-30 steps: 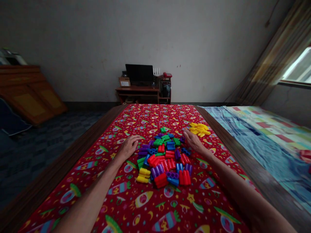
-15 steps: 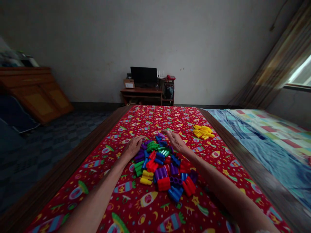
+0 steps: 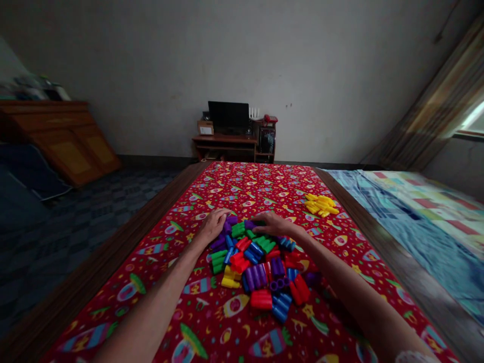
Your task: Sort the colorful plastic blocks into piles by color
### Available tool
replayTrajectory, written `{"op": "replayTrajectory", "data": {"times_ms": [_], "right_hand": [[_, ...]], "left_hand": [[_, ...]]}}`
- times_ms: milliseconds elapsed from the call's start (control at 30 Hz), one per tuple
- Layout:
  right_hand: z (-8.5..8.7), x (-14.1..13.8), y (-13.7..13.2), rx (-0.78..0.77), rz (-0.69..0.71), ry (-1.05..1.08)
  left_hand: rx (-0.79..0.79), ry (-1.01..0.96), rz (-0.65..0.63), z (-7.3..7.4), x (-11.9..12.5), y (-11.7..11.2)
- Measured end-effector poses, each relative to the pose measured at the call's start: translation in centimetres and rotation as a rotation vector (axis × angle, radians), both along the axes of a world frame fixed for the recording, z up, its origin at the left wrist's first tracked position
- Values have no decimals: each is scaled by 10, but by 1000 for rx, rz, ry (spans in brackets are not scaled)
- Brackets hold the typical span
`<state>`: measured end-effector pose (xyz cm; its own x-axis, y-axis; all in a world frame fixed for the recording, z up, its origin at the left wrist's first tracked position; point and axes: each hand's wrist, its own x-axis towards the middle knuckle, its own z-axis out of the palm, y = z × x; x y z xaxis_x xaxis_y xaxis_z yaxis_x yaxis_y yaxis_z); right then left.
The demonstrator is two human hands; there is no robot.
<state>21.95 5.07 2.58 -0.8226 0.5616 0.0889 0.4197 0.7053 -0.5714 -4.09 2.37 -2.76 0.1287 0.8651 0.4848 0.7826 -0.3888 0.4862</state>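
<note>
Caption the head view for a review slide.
Left hand and right hand at the far side of a multicoloured block pile on a red cloth, a yellow pile lying apart.

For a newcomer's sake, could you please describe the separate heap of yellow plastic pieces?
Find the red, rocket-printed cloth. Near its right edge, rightward of the right hand, lies the heap of yellow plastic pieces. Unlike the multicoloured plastic pile by both hands, it is all yellow.

Bare hands (image 3: 214, 225), bare forearms (image 3: 163, 282), pale frilled cuff (image 3: 414, 357), possibly lace
</note>
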Motion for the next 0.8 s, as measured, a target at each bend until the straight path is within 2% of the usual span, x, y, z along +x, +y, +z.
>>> {"op": "replayTrajectory", "data": {"times_ms": [133,233,367,433,500,600,733,800], "right_hand": [[11,16,-2,121,-177,1],[16,27,8,205,-365,13],[14,48,29,342,-704,-142],[11,58,36,364,-764,-198],[11,64,36,389,-748,-229],[22,62,25,390,-653,-292],[44,43,5,267,-391,-282],[46,32,-3,186,-232,-261]], "left_hand": [[1,13,-19,-2,-2,1],[-1,23,-13,-2,-4,1],[-3,29,-10,0,-4,-1],[-3,29,-18,1,-4,-2],[-5,28,-24,2,-4,-2],[-12,22,-26,2,-4,-2],[-25,-5,-13,5,-2,-5],[-52,-24,-25,10,1,-9]]}}
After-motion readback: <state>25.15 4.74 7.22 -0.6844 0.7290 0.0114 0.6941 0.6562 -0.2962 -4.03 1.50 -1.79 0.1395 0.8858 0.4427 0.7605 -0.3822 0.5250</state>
